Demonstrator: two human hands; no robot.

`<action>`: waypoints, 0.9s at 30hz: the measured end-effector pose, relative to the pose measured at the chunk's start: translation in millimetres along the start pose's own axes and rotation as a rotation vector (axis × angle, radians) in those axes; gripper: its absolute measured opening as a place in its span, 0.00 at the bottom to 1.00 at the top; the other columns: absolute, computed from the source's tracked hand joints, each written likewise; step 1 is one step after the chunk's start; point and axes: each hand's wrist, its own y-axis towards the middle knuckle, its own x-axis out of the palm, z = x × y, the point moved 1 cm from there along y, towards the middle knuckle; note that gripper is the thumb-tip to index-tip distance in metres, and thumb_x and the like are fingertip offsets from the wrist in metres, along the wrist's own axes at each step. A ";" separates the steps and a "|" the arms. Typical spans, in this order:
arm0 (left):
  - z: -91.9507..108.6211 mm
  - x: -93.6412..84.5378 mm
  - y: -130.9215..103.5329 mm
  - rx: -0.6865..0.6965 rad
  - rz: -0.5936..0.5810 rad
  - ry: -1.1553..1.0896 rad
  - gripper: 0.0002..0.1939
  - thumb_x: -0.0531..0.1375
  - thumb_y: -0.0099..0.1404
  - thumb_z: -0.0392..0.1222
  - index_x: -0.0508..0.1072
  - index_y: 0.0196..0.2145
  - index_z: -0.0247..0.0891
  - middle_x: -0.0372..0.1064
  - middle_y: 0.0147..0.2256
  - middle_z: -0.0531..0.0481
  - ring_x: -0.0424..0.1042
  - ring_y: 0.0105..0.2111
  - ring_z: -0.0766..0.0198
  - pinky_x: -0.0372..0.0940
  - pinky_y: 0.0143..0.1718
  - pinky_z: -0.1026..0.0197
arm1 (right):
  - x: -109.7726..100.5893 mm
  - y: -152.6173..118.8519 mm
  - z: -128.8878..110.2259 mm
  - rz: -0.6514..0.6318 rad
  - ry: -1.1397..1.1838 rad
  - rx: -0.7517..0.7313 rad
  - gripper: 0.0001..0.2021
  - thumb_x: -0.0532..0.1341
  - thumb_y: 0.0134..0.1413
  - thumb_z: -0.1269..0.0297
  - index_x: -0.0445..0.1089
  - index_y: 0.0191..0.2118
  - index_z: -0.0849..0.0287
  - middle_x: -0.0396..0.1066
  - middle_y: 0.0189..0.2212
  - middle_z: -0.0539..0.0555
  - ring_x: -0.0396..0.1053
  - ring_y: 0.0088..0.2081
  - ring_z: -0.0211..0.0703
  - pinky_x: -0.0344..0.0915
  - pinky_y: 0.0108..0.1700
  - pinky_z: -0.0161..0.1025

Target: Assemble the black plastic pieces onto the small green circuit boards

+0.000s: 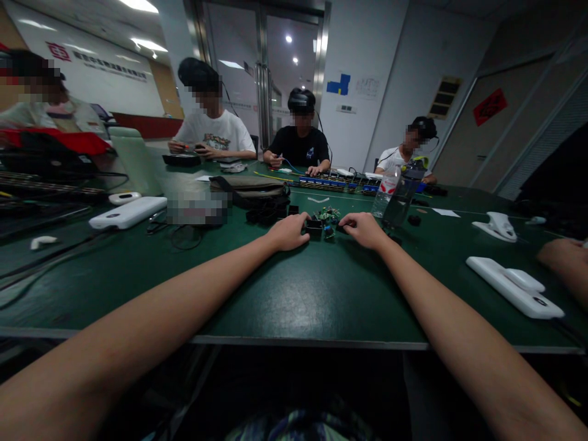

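Note:
Ahead of me on the green table, both arms reach out to a small cluster of electronic parts. My left hand is curled, with thumb and fingers at the left side of a small black plastic box. Green circuit boards with loose wires lie just behind and right of that box. A small blue component shows in front of them. Right of the cluster, my right hand has thumb and forefinger closed together at a small dark piece, whose kind is too small to tell.
Black strip-like pieces and a grey-brown bag lie behind my left hand. Bottles stand behind my right. White power banks lie left and right. Several people work around the table; a co-worker's hand is at right.

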 end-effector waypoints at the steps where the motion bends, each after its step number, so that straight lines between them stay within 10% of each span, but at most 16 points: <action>1: 0.2 0.0 -0.2 0.003 -0.003 0.000 0.24 0.57 0.60 0.44 0.63 0.54 0.39 0.72 0.45 0.44 0.73 0.46 0.53 0.67 0.47 0.56 | 0.8 -0.1 0.4 -0.026 -0.014 0.012 0.11 0.61 0.51 0.77 0.78 0.36 0.58 0.79 0.33 0.52 0.74 0.36 0.42 0.66 0.45 0.38; 16: 1.4 -0.5 -0.7 0.017 -0.013 -0.001 0.24 0.57 0.61 0.45 0.64 0.55 0.39 0.73 0.45 0.44 0.73 0.46 0.54 0.66 0.49 0.57 | 4.6 -3.1 -10.1 -0.079 0.059 -0.057 0.10 0.63 0.54 0.67 0.76 0.43 0.58 0.77 0.40 0.54 0.72 0.38 0.41 0.66 0.45 0.38; 27: 1.1 -1.1 -1.1 0.013 -0.009 0.000 0.24 0.57 0.61 0.46 0.65 0.54 0.39 0.73 0.45 0.45 0.73 0.46 0.55 0.66 0.48 0.57 | 6.5 -2.8 -7.3 -0.162 0.024 -0.037 0.03 0.64 0.50 0.70 0.76 0.29 0.58 0.78 0.33 0.51 0.74 0.37 0.41 0.65 0.44 0.35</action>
